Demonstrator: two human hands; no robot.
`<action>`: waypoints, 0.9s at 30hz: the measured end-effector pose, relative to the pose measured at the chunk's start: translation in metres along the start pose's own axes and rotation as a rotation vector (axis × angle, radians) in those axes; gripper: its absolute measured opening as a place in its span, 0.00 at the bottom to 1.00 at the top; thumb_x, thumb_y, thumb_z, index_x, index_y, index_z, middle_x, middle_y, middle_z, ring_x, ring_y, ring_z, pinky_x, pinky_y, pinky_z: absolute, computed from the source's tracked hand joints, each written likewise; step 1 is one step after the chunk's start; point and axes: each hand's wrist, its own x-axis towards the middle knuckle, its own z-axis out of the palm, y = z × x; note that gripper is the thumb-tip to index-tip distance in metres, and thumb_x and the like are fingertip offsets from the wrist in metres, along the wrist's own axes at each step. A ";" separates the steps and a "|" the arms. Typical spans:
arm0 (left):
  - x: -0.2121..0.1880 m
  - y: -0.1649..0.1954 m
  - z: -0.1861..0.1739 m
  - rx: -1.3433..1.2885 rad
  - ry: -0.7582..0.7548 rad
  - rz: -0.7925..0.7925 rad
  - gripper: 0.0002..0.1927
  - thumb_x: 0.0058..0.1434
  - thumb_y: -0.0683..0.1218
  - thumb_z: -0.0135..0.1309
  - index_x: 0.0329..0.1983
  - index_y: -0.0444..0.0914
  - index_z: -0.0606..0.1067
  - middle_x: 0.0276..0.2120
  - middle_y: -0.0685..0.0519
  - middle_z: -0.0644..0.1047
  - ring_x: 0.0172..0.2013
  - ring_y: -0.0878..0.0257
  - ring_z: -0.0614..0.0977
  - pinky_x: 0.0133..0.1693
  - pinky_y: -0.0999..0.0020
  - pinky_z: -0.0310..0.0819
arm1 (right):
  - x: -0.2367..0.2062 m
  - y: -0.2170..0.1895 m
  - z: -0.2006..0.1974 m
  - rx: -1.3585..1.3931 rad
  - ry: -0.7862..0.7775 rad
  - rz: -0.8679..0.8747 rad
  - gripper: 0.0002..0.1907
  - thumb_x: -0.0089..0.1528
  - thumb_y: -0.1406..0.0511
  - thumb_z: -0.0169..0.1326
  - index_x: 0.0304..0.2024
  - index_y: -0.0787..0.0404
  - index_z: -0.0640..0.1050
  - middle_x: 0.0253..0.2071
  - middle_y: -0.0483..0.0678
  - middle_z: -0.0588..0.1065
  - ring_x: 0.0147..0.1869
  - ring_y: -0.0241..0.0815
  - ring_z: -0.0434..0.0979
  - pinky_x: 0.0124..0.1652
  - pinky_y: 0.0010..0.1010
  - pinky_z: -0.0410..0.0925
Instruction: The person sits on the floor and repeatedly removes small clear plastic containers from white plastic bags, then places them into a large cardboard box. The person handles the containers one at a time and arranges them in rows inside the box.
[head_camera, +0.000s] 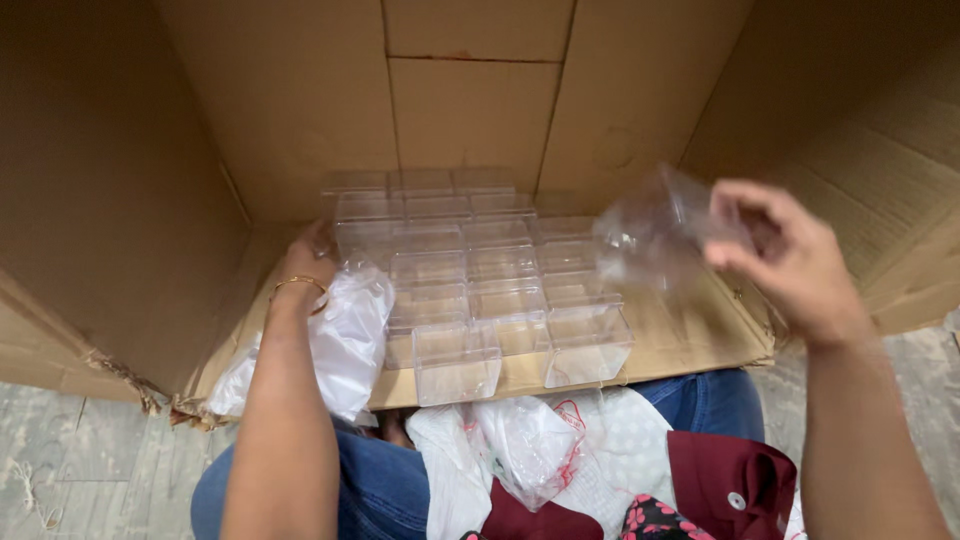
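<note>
Head view: the right hand (790, 262) pinches a clear plastic box (655, 235) in the air, to the right of the rows of clear plastic boxes (470, 275) inside the large brown cardboard carton (470, 90). The left hand (305, 265) rests curled at the rows' left edge beside a crinkled clear plastic bag (345, 340). The held box looks ready for an open spot in the rows.

A crumpled plastic bag (345, 345) lies below the left grip. More bags (520, 450) and maroon cloth (730, 480) lie below the right grip, over grey floor (80, 450).
</note>
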 end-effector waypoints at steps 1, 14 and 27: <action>-0.001 0.002 -0.003 0.073 0.043 0.007 0.30 0.58 0.40 0.52 0.66 0.41 0.69 0.58 0.39 0.74 0.59 0.42 0.73 0.57 0.55 0.66 | -0.020 -0.013 0.002 0.131 -0.068 -0.027 0.35 0.54 0.65 0.67 0.64 0.63 0.73 0.58 0.46 0.73 0.62 0.40 0.73 0.59 0.34 0.71; -0.150 0.182 -0.094 -0.006 -0.189 0.410 0.33 0.54 0.56 0.64 0.63 0.42 0.73 0.52 0.43 0.79 0.50 0.48 0.80 0.47 0.54 0.74 | -0.100 -0.026 0.098 0.028 -0.331 -0.076 0.34 0.54 0.66 0.68 0.63 0.56 0.74 0.59 0.47 0.68 0.62 0.40 0.72 0.54 0.33 0.72; -0.242 0.182 -0.080 0.250 -0.196 0.386 0.24 0.49 0.48 0.69 0.50 0.45 0.78 0.58 0.45 0.72 0.56 0.46 0.76 0.54 0.56 0.73 | -0.102 -0.040 0.089 -0.302 -0.273 -0.417 0.32 0.56 0.57 0.67 0.61 0.56 0.74 0.55 0.51 0.74 0.59 0.49 0.75 0.57 0.39 0.69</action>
